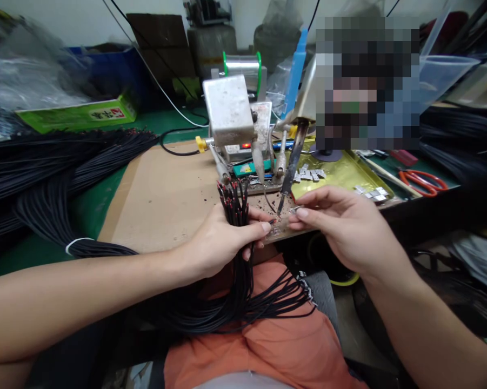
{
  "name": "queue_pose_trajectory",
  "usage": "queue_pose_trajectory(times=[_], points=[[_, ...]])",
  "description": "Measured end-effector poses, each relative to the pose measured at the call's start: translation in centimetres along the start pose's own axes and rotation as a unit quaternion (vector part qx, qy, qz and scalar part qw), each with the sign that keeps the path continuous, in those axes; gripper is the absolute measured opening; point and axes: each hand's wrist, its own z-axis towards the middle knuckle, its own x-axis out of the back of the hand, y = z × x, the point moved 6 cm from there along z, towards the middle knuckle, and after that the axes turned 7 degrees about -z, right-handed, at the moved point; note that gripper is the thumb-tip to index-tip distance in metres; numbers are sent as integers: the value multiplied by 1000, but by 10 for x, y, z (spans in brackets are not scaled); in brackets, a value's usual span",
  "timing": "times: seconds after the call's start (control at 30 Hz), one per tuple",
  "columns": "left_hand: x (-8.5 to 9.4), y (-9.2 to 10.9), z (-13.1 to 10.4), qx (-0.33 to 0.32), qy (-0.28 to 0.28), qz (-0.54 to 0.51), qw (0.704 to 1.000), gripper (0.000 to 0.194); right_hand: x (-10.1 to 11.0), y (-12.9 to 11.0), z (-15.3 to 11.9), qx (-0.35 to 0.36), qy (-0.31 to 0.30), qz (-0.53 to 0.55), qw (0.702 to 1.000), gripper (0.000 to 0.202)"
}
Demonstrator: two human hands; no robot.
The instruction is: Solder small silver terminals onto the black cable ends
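Note:
My left hand is closed around a bundle of thin black cables, whose stripped ends show red tips. One cable end pokes out between its thumb and forefinger, near the soldering iron tip. The bundle hangs down and spreads over my lap. In a pinch, my right hand holds a small silvery metal connector, just right of the iron tip. The soldering iron points downward from a stand. A thin solder feed nozzle comes down beside it.
Behind stands a soldering machine with a solder wire spool. A yellow tray carries several metal connectors. Orange-handled scissors lie at right. More black cables cover the left side, beside cardboard. A blurred-out person sits opposite.

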Motion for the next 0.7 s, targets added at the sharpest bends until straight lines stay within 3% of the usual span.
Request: queue_pose_trajectory(times=[0.23, 0.7], points=[[1, 1, 1, 1, 8, -26, 1000, 19, -23, 18, -2, -24, 5, 93, 995, 26], [2, 4, 4, 1, 9, -34, 999, 20, -25, 17, -5, -11, 18, 88, 996, 22]])
